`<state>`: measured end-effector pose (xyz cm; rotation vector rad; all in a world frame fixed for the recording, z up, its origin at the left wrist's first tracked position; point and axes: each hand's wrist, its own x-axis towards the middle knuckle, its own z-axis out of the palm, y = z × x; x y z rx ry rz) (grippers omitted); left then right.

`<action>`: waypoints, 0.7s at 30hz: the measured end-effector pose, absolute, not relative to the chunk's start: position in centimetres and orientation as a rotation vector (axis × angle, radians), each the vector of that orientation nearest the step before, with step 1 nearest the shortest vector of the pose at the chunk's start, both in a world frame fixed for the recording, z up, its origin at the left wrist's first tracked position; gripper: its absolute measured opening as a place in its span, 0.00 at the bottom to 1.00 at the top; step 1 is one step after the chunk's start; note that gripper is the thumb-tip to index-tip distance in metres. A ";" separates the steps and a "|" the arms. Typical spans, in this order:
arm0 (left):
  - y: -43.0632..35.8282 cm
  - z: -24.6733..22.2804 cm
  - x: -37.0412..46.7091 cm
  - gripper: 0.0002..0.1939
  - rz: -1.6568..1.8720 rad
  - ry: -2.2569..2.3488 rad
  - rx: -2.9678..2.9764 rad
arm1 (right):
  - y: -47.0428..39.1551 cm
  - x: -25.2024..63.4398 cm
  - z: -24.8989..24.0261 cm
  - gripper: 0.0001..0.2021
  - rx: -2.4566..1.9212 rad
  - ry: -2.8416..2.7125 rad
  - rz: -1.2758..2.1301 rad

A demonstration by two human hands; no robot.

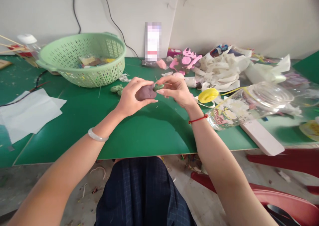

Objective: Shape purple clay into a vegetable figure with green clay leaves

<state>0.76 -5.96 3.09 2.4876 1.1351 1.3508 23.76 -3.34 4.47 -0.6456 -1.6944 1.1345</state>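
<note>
- Here, left hand [130, 98] curls half-closed around a purple lump [145, 92] above the green table [149, 133]
- Right hand [179, 90], nearly closed, pinches a green piece [159, 86] just beside the purple lump

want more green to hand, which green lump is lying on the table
The crumpled green lump, on the table just beside the left hand; the other green piece is pinched in the fingers of the right hand.
</note>
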 end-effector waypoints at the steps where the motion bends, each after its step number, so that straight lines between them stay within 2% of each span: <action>1: -6.0 3.1 0.8 0.32 1.348 1.140 2.497 | -3.5 23.7 4.6 0.23 -0.651 -1.694 1.149; 21: -5.9 3.0 0.7 0.30 1.356 1.172 2.521 | -4.0 23.2 4.7 0.23 -0.707 -1.719 1.161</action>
